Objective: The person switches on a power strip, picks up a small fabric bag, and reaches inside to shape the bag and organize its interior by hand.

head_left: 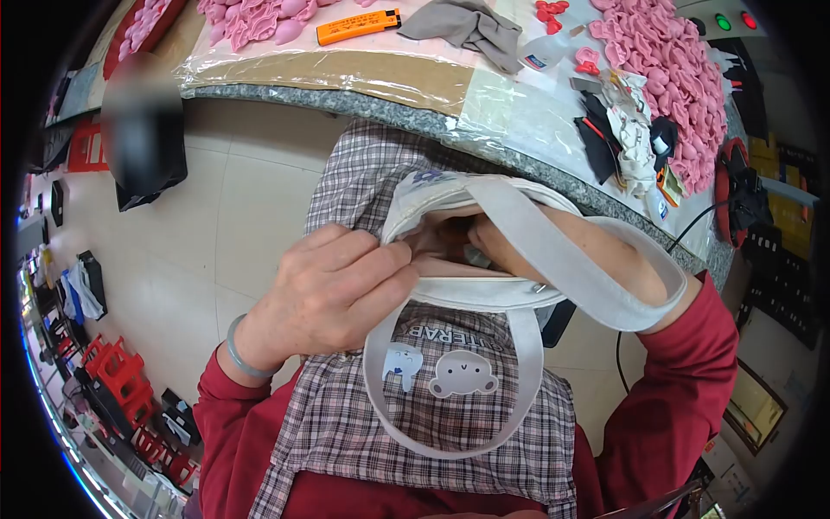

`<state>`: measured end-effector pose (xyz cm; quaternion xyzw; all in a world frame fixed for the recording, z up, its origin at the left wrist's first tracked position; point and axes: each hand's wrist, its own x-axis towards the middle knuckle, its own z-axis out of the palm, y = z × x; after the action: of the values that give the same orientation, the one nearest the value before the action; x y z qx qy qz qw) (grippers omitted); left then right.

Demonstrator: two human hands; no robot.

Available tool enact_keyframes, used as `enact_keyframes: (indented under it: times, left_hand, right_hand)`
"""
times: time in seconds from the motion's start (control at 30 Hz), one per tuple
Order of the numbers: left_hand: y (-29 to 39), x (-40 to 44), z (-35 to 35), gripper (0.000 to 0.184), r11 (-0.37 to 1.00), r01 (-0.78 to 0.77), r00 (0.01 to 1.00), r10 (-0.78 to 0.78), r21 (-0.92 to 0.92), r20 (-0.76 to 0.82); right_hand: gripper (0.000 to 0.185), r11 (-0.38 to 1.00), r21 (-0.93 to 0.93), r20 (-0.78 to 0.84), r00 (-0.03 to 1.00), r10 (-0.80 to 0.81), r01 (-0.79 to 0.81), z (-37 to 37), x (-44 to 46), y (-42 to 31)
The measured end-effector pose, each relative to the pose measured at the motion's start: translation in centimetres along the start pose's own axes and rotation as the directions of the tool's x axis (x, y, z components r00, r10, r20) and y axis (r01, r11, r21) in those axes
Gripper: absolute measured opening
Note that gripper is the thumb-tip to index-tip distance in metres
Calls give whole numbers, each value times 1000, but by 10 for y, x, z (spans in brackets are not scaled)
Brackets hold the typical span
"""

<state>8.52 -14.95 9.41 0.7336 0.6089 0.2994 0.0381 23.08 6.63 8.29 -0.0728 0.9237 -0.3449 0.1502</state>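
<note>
A white handbag [484,298] with wide straps rests on my lap, its zipped mouth facing up and held apart. My left hand [337,285] is closed on the bag's left rim, thumb and fingers pinching the edge. My right hand [506,246] reaches inside through the opening, the forearm passing under one strap [571,259]. Its fingers are mostly hidden in the dark interior, so what they touch does not show. The other strap [454,450] hangs down over my checked apron [346,424], which carries a cartoon bear print.
Ahead is a stone-edged worktable [380,99] with heaps of pink moulded pieces [661,65], an orange box cutter [359,27], a grey cloth [462,30] and a small bottle [543,54]. Black and white cloths and tools [627,130] lie on the right. Red stools [121,376] stand at left.
</note>
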Motion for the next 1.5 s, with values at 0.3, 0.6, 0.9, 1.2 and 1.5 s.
enact_keyframes:
  times: [0.3,0.6,0.9,1.2,1.5]
  left_hand:
    - [-1,13,3,25,999,45,998,-45,7,51]
    - [1,21,3,20,994,90,994,-93,59,64]
    - [-5,29,-13,20,991,35,960,-70,133,271]
    - [-8,35,-19,19,973,63,940,-132,221,315]
    - [-8,34,-14,21,978,69,939,-130,195,318]
  right_hand:
    - [37,990,69,-202,974,-103,119,33,-13,43]
    - [31,983,-176,-135,990,29,-53,15,-8,23]
    - [43,974,219,-267,964,-2,63,28,-4,16]
    - [43,966,252,-190,976,104,-54,40,9,30]
    - [33,975,200,-173,975,136,-100,52,6,53]
